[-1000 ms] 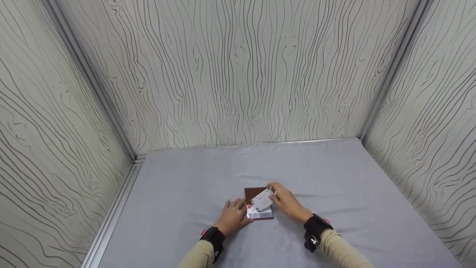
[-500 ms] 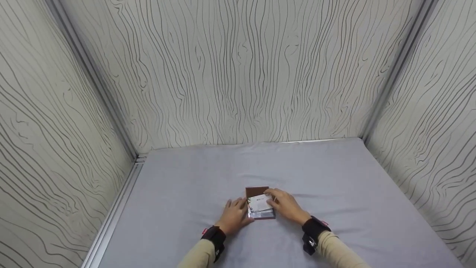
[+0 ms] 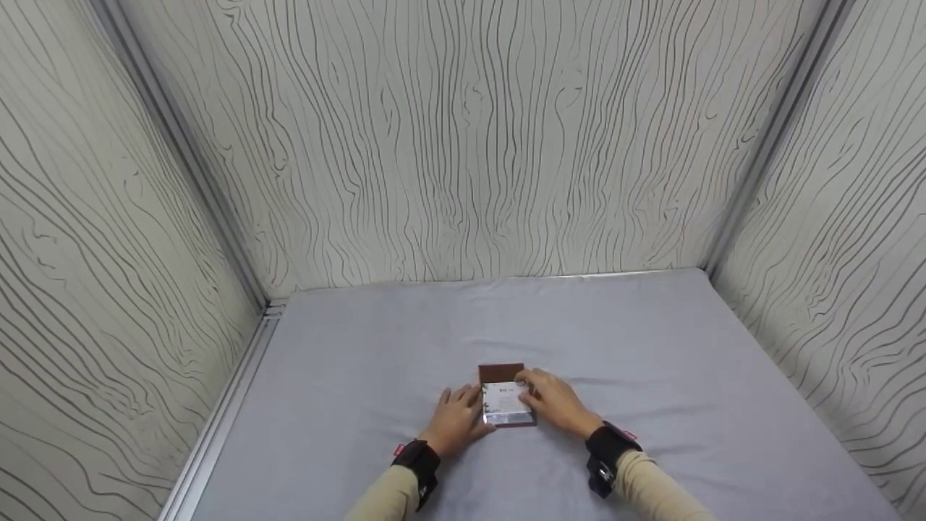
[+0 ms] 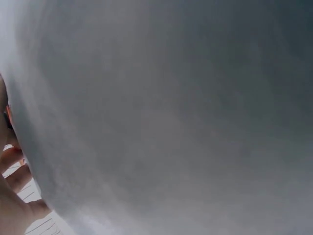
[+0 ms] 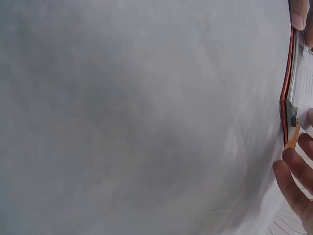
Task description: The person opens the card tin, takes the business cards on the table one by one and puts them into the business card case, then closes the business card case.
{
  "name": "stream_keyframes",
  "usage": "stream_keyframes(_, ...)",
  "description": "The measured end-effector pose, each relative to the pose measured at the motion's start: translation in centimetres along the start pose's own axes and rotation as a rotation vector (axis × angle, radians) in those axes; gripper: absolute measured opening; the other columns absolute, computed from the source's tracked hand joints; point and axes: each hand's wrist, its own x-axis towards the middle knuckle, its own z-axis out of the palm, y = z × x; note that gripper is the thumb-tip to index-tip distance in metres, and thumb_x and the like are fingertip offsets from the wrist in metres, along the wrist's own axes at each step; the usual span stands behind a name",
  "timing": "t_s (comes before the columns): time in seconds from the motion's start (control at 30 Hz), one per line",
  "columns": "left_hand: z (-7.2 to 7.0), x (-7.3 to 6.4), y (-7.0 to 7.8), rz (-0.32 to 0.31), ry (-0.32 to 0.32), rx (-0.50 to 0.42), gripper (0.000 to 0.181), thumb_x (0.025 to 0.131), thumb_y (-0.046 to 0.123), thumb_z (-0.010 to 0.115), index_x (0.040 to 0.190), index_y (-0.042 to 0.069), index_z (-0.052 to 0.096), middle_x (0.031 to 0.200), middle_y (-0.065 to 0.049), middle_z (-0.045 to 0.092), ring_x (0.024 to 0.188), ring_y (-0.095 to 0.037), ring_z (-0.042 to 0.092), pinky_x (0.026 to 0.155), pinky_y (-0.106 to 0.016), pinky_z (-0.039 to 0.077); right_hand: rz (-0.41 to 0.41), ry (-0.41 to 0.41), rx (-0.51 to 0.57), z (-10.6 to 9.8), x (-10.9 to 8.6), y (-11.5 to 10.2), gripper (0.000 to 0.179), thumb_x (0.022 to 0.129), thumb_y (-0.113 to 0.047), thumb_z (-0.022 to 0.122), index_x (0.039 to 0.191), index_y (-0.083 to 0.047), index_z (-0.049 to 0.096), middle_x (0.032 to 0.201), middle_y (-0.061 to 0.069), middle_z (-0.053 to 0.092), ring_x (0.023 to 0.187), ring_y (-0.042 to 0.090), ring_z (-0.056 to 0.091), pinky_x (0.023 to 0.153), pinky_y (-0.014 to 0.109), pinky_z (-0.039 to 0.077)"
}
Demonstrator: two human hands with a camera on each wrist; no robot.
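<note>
A small brown card holder (image 3: pixel 500 373) lies opened out on the cloth, a clear pocket (image 3: pixel 508 418) across its near part. My right hand (image 3: pixel 561 405) pinches a white printed card (image 3: pixel 499 396) by its right edge. The card lies squarely over the holder, just above the pocket; whether its lower edge is inside the pocket I cannot tell. Along the holder's left side rests my left hand (image 3: pixel 454 421), fingers extended and thumb at the near left corner. In the right wrist view, the holder's reddish edge (image 5: pixel 286 83) shows from the side, with a fingertip touching its end.
Grey cloth (image 3: pixel 376 347) with light creases covers the table. Wood-grain patterned panels (image 3: pixel 463 145) stand at the back and both sides. A metal rail (image 3: pixel 224 412) runs along the left table edge.
My right hand has turned the card from a slant to level with the holder and lowered it toward the near part. My left hand has stayed at the holder's left side.
</note>
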Motion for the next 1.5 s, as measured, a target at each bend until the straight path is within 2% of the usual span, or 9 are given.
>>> stream_keyframes(0.13,-0.2,-0.1,0.1,0.003,0.008,0.024,0.066,0.096,0.053,0.056,0.137,0.001,0.058,0.143,-0.014,0.052,0.131,-0.031,0.049,0.104,-0.057,0.039,-0.013,0.002,0.005,0.0,-0.2,0.0,0.025,0.089,-0.01,0.073,0.113,-0.008,0.066,0.098,0.004,0.058,0.084,0.018,0.06,0.072,0.038,0.052)
stream_keyframes(0.4,-0.9,-0.3,0.3,-0.009,-0.005,-0.023,0.065,0.096,0.05,0.059,0.136,-0.001,0.058,0.142,-0.016,0.052,0.131,-0.034,0.049,0.105,-0.058,0.038,-0.133,-0.022,-0.058,0.3,-0.4,0.1,0.014,0.087,-0.005,0.073,0.101,-0.005,0.073,0.1,0.005,0.058,0.091,0.023,0.057,0.076,0.04,0.05)
stream_keyframes(0.73,-0.8,-0.2,0.3,-0.024,-0.013,-0.025,0.064,0.095,0.05,0.06,0.136,0.0,0.058,0.143,-0.015,0.052,0.132,-0.032,0.048,0.106,-0.058,0.037,-0.198,-0.006,-0.098,0.5,-0.5,0.1,0.012,0.089,0.001,0.069,0.097,-0.003,0.076,0.097,0.007,0.059,0.088,0.025,0.056,0.076,0.039,0.049)
stream_keyframes(0.97,-0.2,-0.2,0.1,-0.018,-0.004,-0.006,0.064,0.096,0.051,0.058,0.134,0.0,0.06,0.143,-0.014,0.052,0.131,-0.031,0.048,0.105,-0.057,0.038,-0.193,-0.05,-0.117,0.2,-0.3,-0.2,0.019,0.086,0.009,0.064,0.096,-0.002,0.077,0.095,0.008,0.057,0.087,0.025,0.055,0.077,0.04,0.049)
stream_keyframes(1.17,0.0,-0.1,0.1,-0.01,-0.007,0.019,0.064,0.096,0.052,0.056,0.134,0.001,0.06,0.141,-0.013,0.053,0.131,-0.03,0.048,0.105,-0.056,0.039,-0.178,-0.053,-0.034,0.0,-0.1,0.1,0.028,0.081,0.018,0.061,0.097,0.002,0.076,0.094,0.012,0.058,0.088,0.028,0.057,0.079,0.043,0.049)
stream_keyframes(1.4,-0.2,0.0,0.1,-0.004,-0.012,-0.001,0.066,0.096,0.051,0.058,0.136,-0.001,0.058,0.141,-0.014,0.052,0.128,-0.031,0.05,0.104,-0.057,0.038,-0.098,-0.049,0.04,-0.3,0.3,0.1,0.027,0.093,0.014,0.051,0.116,0.006,0.063,0.102,0.016,0.059,0.093,0.032,0.062,0.083,0.048,0.052)
stream_keyframes(1.5,-0.2,0.1,0.1,0.001,-0.001,0.004,0.067,0.095,0.052,0.058,0.136,-0.001,0.057,0.14,-0.014,0.053,0.126,-0.031,0.05,0.104,-0.057,0.038,-0.088,-0.042,0.044,-0.5,0.5,0.2,0.035,0.092,0.014,0.05,0.126,0.009,0.056,0.111,0.023,0.058,0.1,0.038,0.062,0.086,0.052,0.051)
